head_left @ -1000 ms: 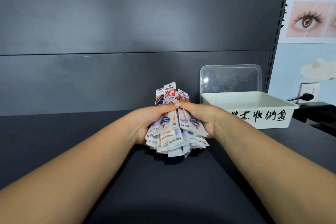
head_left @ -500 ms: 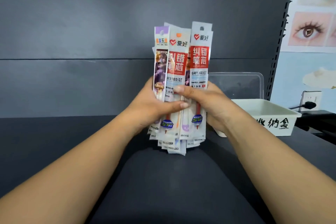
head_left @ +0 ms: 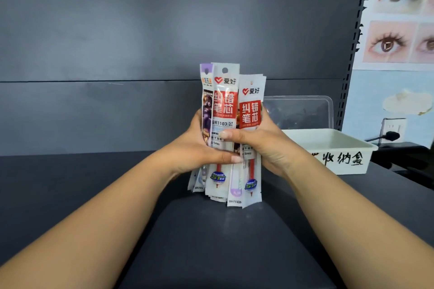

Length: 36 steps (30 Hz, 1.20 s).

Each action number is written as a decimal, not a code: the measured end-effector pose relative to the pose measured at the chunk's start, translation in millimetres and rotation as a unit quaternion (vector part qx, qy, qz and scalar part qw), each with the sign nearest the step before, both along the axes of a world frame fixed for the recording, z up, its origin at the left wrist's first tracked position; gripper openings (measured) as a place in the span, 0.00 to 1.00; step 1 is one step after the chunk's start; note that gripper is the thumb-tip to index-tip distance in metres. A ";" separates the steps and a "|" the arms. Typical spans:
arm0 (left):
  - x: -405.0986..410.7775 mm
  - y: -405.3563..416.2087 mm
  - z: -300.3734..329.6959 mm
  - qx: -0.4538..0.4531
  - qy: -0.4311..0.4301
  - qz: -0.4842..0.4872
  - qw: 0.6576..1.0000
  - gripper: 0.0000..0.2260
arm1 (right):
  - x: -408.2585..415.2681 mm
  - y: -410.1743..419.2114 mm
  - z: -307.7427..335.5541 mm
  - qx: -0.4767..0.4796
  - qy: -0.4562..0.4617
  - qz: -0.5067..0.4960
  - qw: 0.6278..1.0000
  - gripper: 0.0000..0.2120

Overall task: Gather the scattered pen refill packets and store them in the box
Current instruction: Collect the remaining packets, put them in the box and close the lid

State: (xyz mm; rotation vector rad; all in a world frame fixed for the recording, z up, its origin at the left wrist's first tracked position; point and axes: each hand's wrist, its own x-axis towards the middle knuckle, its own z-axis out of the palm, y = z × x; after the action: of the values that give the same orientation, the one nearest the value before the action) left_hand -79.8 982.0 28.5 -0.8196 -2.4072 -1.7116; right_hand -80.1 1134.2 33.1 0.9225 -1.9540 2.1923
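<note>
While I hold them upright in front of me, the packets [head_left: 225, 124] stand as one bundle above the near middle of the table [head_left: 70, 195]. My left hand [head_left: 195, 150] wraps the bundle from the left, with the thumb lying across the front, low on the packets. My right hand [head_left: 265, 145] wraps it from the right, and its thumb crosses the front a little higher, just above the left thumb. Both hands are closed around the same bundle. The fingers behind the bundle are hidden, so I cannot say how they lie there.

The front packets are white with a red label and red refills inside. One purple packet shows at the left edge of the bundle. The tops are not level: the left packets reach higher than the right ones. The bottom ends are also uneven and fan out a little. I cannot tell if the lowest ends touch the table or hang just over it.

The box [head_left: 340, 148] is on the table to the right of the bundle and a little farther away. It is white, open on top, with black characters on its near wall. My right hand hides its left end. A clear lid [head_left: 303, 110] stands behind the box, leaning on the dark wall [head_left: 141, 30].

Farther right, a poster [head_left: 399, 19] with pictures of eyes hangs on the wall. Below it a black plug [head_left: 391, 135] sits in a white socket [head_left: 394, 125].
</note>
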 end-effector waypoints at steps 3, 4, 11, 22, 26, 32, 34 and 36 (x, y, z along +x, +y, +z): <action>4.4 3.7 2.0 -0.017 -0.004 -0.015 1.000 0.51 | 0.1 0.7 0.2 0.016 0.025 -0.029 0.999 0.22; 4.7 3.7 2.6 -0.011 -0.005 -0.019 1.000 0.52 | -1.1 1.0 -0.4 0.014 0.028 -0.044 0.999 0.18; 1.1 -3.5 1.6 0.030 -0.027 -0.031 0.999 0.40 | -6.8 -0.9 -3.1 0.011 0.004 -0.028 1.000 0.16; -2.5 14.9 -21.9 0.184 -0.036 0.008 0.982 0.22 | -11.6 -17.8 -7.6 -0.029 -0.083 -0.161 0.983 0.11; -1.6 20.7 -26.4 0.235 -0.049 0.080 0.967 0.27 | -10.1 -28.0 -6.9 -0.014 -0.048 -0.243 0.969 0.14; 1.4 27.2 -27.0 0.278 -0.035 0.081 0.957 0.26 | -2.8 -30.8 -2.4 -0.039 -0.028 -0.150 0.988 0.28; -1.0 25.5 -25.3 0.287 -0.035 0.058 0.956 0.28 | -2.8 -29.0 -2.3 -0.056 -0.015 -0.128 0.990 0.29; -1.9 20.6 -21.3 0.260 -0.026 0.032 0.965 0.30 | -2.2 -24.3 -1.0 -0.061 0.005 -0.119 0.991 0.28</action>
State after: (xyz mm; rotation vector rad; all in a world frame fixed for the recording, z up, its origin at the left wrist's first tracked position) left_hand -81.8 1002.6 7.2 -0.6136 -1.8334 -2.2054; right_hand -82.3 1109.9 32.1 0.6452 -1.7949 2.1375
